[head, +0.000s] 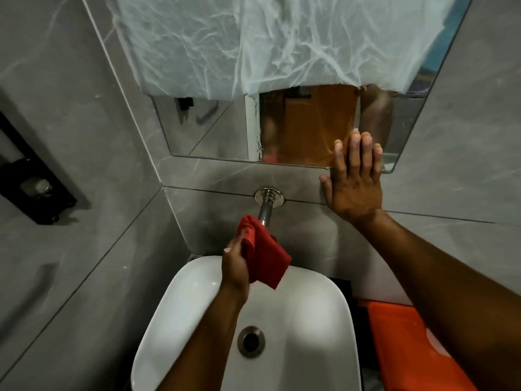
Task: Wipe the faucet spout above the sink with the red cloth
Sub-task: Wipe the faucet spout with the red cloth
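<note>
grey marbled wall tiles (84, 114) meet in a corner; a wall mirror (214, 128) is half covered by crinkled plastic sheet (253, 43). white oval ceramic sink (310, 306) lies below. right hand (355, 182) is flat on the wall, fingers spread, holding nothing. chrome tubular faucet spout (265, 210) runs from the wall toward the viewer. left hand (235, 265) is closed on the crumpled red cloth (263, 253), draped over the spout's outer end, the bare length lying beyond toward the wall.

A chrome faucet spout (265, 211) juts from a round wall flange on the grey tile above the white oval sink (310, 300), its outer end wrapped by a bunched red cloth (263, 253) whose loose corner hangs down over the basin's back rim.
</note>
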### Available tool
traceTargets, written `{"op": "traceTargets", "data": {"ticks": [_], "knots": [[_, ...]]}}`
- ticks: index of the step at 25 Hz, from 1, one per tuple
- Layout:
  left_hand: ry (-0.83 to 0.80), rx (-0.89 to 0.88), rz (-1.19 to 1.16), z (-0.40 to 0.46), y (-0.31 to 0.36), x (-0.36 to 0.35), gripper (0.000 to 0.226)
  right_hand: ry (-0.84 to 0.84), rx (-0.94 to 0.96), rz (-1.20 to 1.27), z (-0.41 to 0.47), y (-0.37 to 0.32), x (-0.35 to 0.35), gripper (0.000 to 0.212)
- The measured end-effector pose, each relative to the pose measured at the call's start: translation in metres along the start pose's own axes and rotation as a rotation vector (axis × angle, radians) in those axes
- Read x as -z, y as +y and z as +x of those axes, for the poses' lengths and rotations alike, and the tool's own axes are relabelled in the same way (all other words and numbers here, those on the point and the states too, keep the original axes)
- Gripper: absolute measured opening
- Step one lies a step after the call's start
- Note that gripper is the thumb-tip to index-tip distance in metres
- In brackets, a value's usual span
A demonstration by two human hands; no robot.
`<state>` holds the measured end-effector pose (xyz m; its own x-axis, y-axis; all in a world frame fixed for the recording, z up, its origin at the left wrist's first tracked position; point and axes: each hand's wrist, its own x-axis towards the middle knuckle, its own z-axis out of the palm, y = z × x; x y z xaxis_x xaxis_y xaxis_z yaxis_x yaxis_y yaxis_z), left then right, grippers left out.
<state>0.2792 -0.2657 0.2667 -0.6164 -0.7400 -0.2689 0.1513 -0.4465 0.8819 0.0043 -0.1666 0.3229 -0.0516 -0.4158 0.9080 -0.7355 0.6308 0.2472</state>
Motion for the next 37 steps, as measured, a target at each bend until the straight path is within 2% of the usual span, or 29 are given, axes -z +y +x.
{"op": "traceTargets", "data": {"ticks": [2,3,6,10,12,14,16,18,20,22,23,25,27,29,31,34,37], "knots": [[-0.152,0.304,-0.366,-0.001,-0.008,0.009,0.052,0.012,-0.006,0.003,-0.001,-0.001,-0.002,0.087],[-0.19,0.369,-0.413,-0.002,-0.014,0.01,0.056,0.014,-0.005,-0.001,-0.002,-0.001,-0.003,0.087],[-0.156,0.353,-0.251,-0.001,-0.01,0.005,0.058,0.023,0.001,-0.008,-0.002,-0.001,-0.003,0.087],[0.042,0.131,0.289,0.01,0.027,-0.011,0.051,0.027,-0.015,-0.013,0.0,-0.003,-0.001,0.081],[0.065,-0.054,0.729,0.018,0.047,-0.034,0.051,0.022,-0.021,-0.023,0.0,-0.002,0.0,0.076],[0.136,-0.214,1.321,0.038,0.064,-0.067,0.053,0.007,-0.023,-0.027,0.002,-0.002,0.003,0.075],[0.147,-0.164,1.796,0.049,0.076,-0.105,0.05,-0.007,-0.031,-0.015,0.002,-0.004,0.005,0.075],[0.091,-0.073,2.014,0.055,0.071,-0.125,0.048,0.004,-0.028,-0.019,0.0,-0.003,0.003,0.075],[0.119,-0.161,1.905,0.063,0.061,-0.119,0.045,0.007,-0.026,-0.02,-0.001,-0.001,0.0,0.082],[0.06,-0.229,1.538,0.069,0.065,-0.094,0.028,0.005,-0.008,-0.012,-0.001,-0.002,-0.003,0.089],[0.004,-0.185,1.248,0.073,0.069,-0.08,0.021,0.006,-0.005,-0.015,-0.002,-0.002,-0.004,0.09],[-0.095,0.059,0.616,0.073,0.078,-0.058,0.034,0.002,-0.004,-0.012,-0.003,-0.002,-0.007,0.091],[-0.256,0.249,0.24,0.066,0.072,-0.034,0.046,0.011,0.0,-0.013,-0.004,0.0,-0.01,0.092],[-0.332,0.31,0.06,0.054,0.052,-0.014,0.049,0.031,0.001,-0.007,-0.004,0.0,-0.012,0.09],[-0.299,0.322,-0.052,0.039,0.029,-0.002,0.051,0.041,0.008,-0.015,-0.005,0.0,-0.012,0.09],[-0.248,0.28,-0.073,0.035,0.022,0.003,0.049,0.016,0.014,-0.025,-0.003,-0.001,-0.007,0.09],[-0.187,0.371,-0.095,0.027,0.023,0.004,0.049,-0.028,0.006,-0.029,-0.001,-0.004,0.002,0.086]]}}
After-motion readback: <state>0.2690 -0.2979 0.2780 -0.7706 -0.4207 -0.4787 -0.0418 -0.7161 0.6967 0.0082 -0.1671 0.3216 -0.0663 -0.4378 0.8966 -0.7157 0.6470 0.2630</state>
